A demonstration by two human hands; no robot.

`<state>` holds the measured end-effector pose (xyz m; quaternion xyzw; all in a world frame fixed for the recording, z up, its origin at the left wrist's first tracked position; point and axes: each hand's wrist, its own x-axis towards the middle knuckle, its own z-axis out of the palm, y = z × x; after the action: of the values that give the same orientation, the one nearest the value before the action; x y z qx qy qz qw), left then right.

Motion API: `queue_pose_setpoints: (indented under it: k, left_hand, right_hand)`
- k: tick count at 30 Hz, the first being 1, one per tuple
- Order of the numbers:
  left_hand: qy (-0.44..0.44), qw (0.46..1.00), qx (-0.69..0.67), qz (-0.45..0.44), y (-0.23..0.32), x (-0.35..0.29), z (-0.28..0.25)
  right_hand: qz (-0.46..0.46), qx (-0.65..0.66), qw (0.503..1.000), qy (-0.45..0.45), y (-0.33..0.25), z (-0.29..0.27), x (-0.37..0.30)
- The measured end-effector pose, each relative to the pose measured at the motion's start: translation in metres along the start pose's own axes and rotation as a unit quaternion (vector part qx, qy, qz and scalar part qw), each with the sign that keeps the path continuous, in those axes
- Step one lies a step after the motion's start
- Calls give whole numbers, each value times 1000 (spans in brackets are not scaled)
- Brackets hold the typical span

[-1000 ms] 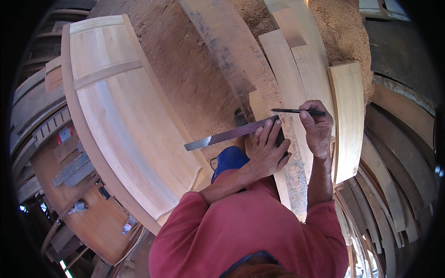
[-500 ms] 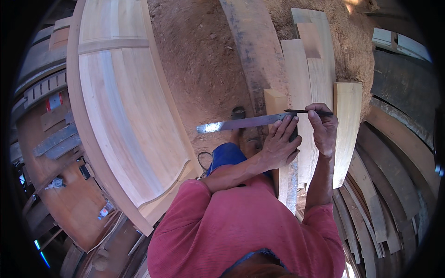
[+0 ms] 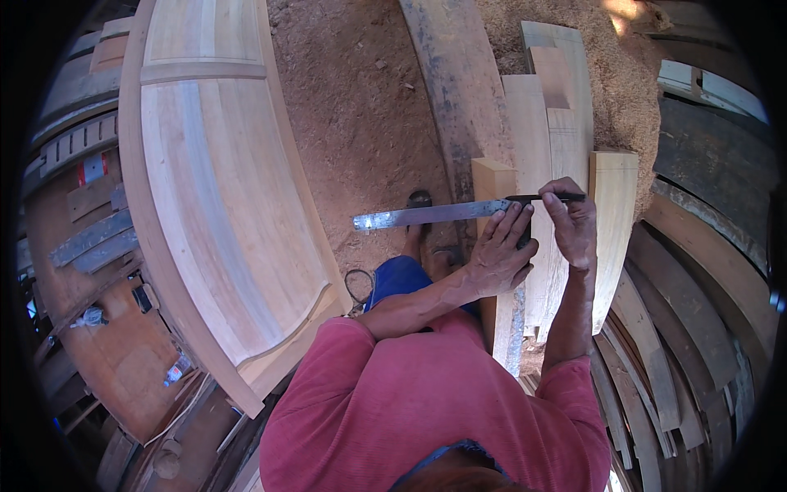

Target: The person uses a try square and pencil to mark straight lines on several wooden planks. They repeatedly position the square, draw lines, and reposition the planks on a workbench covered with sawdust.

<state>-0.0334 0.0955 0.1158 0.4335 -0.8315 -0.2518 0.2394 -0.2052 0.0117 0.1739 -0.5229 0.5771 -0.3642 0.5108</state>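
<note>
My left hand (image 3: 502, 252) is closed over the dark stock of a try square (image 3: 426, 215), fingers pressed on its top end. The long metal blade crosses a squared wooden piece (image 3: 494, 176) and sticks out to the left above the ground. My right hand (image 3: 572, 228) pinches a thin dark pencil (image 3: 531, 198) between thumb and fingers. Its tip points left and meets the square's blade near the stock, or lies just above it; I cannot tell which. Part of the wooden piece is hidden under my left hand and forearm.
A large panelled wooden door (image 3: 221, 189) lies to the left. Pale boards (image 3: 525, 123) are laid at the upper right, beside a thick wooden block (image 3: 615, 189). Stacked planks (image 3: 680, 320) line the right side. Sawdust (image 3: 623, 98) covers the ground at the far right.
The whole view has shifted slightly. Both hands keep their grips on the square and the pencil, with hardly any movement between them.
</note>
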Motion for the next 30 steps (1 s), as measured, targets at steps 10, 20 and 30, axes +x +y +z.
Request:
queue_pose_setpoints:
  k: [10,20,30]
  left_hand:
    - [-31,999,14,-7,-1,-1,3]
    - [-30,999,24,-15,-1,-3,8]
    - [-45,996,73,-2,-2,0,4]
  right_hand:
    - [-44,-8,999,-22,-7,-14,5]
    - [-33,55,997,-45,6,-3,3]
    - [-86,-177,980,-27,-2,-37,2]
